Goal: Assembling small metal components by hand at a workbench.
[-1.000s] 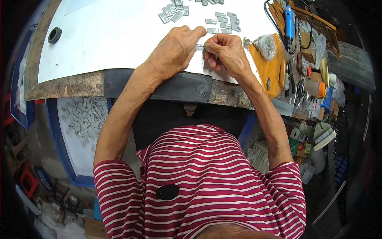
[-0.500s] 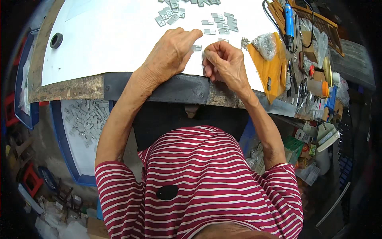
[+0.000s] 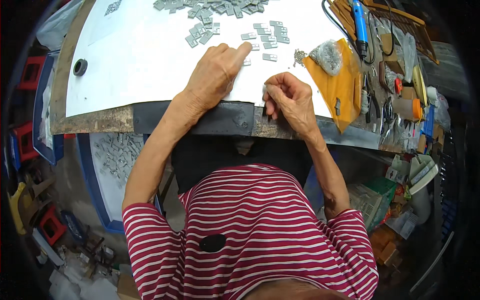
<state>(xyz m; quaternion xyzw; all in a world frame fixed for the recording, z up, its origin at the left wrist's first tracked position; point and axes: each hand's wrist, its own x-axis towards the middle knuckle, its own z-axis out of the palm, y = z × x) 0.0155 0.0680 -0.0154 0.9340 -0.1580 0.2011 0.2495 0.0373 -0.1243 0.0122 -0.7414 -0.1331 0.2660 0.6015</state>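
Note:
My left hand (image 3: 215,72) rests over the white sheet, its index finger reaching forward and its other fingers curled. A small flat grey piece (image 3: 246,62) sticks out from under those fingers, which close on its hidden end. Just past the index fingertip lies another grey piece (image 3: 255,47). To the right, near the table's front edge, my right hand (image 3: 292,102) is closed in a pinch of thumb and index; what it pinches, if anything, is too small to make out. Several similar grey pieces (image 3: 270,57) lie in loose columns ahead of the hands.
A heap of grey pieces (image 3: 200,31) lies farther back. Tiny metal parts (image 3: 299,57) sit beside a clear bag (image 3: 328,56) on a yellow envelope (image 3: 340,107). A blue pen-shaped power tool (image 3: 361,27) lies right, a black ring (image 3: 80,67) left. Below stands a blue tray (image 3: 95,195).
The view has shifted, showing more of the table's far part. My right hand has drawn back, away from the grey piece at my left hand. The left hand keeps its pose.

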